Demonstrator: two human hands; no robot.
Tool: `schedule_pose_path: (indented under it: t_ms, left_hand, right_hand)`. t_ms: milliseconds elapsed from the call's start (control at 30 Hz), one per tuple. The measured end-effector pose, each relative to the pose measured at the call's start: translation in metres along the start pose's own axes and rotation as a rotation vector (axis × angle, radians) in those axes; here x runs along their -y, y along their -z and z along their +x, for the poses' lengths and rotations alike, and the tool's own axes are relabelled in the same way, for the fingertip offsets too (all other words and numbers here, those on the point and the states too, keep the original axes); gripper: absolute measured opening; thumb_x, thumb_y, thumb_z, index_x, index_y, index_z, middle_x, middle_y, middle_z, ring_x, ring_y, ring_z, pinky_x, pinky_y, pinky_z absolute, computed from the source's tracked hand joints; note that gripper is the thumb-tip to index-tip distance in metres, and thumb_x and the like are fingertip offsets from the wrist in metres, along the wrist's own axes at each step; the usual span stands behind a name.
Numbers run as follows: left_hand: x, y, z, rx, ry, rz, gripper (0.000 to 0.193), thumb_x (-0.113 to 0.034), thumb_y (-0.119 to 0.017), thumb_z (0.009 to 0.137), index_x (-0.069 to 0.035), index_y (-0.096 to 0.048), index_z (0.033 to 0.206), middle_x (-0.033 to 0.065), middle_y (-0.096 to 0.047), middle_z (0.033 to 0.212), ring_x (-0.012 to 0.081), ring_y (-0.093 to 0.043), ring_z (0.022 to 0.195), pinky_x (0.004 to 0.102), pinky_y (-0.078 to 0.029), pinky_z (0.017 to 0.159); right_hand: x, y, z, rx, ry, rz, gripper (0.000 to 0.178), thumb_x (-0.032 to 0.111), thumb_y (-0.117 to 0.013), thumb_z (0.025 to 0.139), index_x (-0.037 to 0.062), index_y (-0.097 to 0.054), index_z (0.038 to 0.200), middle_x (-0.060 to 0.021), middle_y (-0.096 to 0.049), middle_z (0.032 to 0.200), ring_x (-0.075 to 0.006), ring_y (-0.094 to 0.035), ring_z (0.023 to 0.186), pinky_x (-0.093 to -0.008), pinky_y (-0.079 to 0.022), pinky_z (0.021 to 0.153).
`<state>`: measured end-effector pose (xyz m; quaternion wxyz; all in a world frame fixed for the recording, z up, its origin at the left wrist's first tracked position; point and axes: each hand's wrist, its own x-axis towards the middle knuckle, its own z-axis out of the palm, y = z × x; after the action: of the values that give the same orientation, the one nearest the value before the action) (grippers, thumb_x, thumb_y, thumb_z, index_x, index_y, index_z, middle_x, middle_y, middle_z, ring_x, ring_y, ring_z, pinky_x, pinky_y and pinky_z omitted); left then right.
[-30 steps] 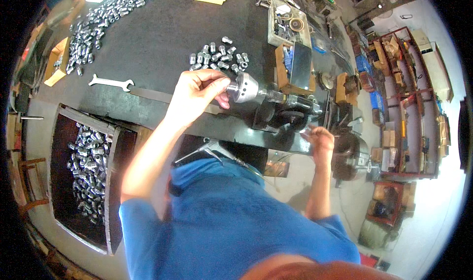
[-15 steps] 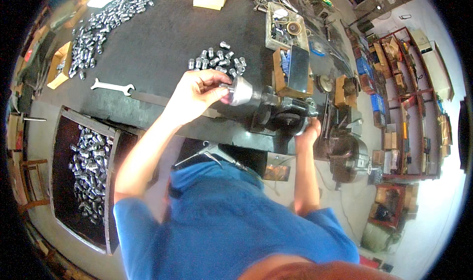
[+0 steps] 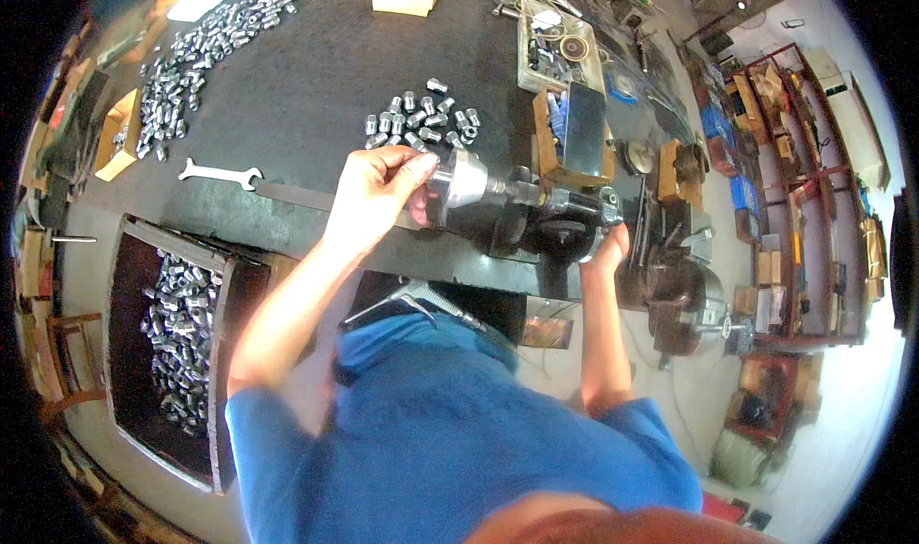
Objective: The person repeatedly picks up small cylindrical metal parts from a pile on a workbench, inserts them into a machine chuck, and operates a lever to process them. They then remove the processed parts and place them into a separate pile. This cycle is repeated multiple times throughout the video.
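My left hand is closed, thumb and fingers pinching a small metal cylindrical part at the open end of a silver cone-shaped chuck. The chuck belongs to a dark bench-mounted machine with a shaft and a round wheel. At the machine's right end, my right hand is curled against it; the fingers are mostly hidden, so their grip cannot be made out. Just beyond my left hand lies a small group of short shiny metal fittings, hex-sided, some upright and some on their sides.
A larger spread of fittings covers the bench's far left, near an open-end wrench. A wooden bin of fittings stands lower left. An air blow gun hangs at the bench edge. Right are a parts tray and a vise.
My left hand has moved slightly left and its thumb has shifted on top of the small part at the chuck. The right hand stays at the machine's end. The view has shifted a little.
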<state>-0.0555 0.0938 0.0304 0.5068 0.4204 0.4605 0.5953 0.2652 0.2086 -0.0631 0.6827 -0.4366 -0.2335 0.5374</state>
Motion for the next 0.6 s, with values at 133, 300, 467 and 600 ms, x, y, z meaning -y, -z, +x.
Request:
schedule_pose_path:
  t_ms: [133, 300, 467, 600]
  left_hand:
    - [0.001, 0.002, -0.001, -0.003, -0.013, -0.024, 0.014, -0.009, -0.058, 0.083, 0.005, -0.059, 0.087, 0.0067, -0.058, 0.067, 0.011, -0.056, 0.056, 0.0244, -0.049, 0.054]
    - [0.001, 0.003, 0.002, 0.087, -0.097, -0.076, 0.015, 0.001, -0.058, 0.079, 0.005, -0.057, 0.094, 0.0084, -0.06, 0.077, 0.0128, -0.059, 0.066, 0.0244, -0.049, 0.064]
    - [0.002, 0.005, 0.003, 0.113, -0.091, -0.057, 0.018, 0.005, -0.057, 0.078, 0.005, -0.057, 0.096, 0.0089, -0.061, 0.082, 0.0133, -0.06, 0.07, 0.0242, -0.049, 0.067]
    - [0.009, 0.003, 0.003, 0.083, -0.167, -0.043, 0.019, 0.006, -0.058, 0.077, 0.005, -0.057, 0.096, 0.009, -0.062, 0.082, 0.0131, -0.06, 0.07, 0.0242, -0.049, 0.068]
  right_hand:
    - [0.002, -0.005, 0.008, -0.036, 0.044, -0.155, 0.018, 0.012, -0.05, 0.078, 0.0023, -0.059, 0.09, -0.0043, -0.06, 0.078, -0.0143, -0.055, 0.066, -0.0264, -0.043, 0.058]
    - [0.013, 0.016, -0.02, 0.005, 0.014, -0.103, 0.013, 0.014, -0.047, 0.081, 0.0039, -0.054, 0.081, 0.0003, -0.049, 0.063, -0.0087, -0.039, 0.05, -0.0222, -0.03, 0.044]
    - [0.052, 0.017, -0.064, 0.134, 0.058, -0.04, 0.013, 0.017, -0.049, 0.081, 0.0042, -0.051, 0.079, 0.0022, -0.038, 0.056, -0.0056, -0.027, 0.046, -0.0204, -0.019, 0.04]
    - [0.089, -0.021, -0.065, 0.185, 0.134, 0.01, 0.012, 0.014, -0.044, 0.08, 0.0061, -0.049, 0.071, 0.0015, -0.034, 0.055, -0.0059, -0.024, 0.043, -0.0204, -0.016, 0.037]
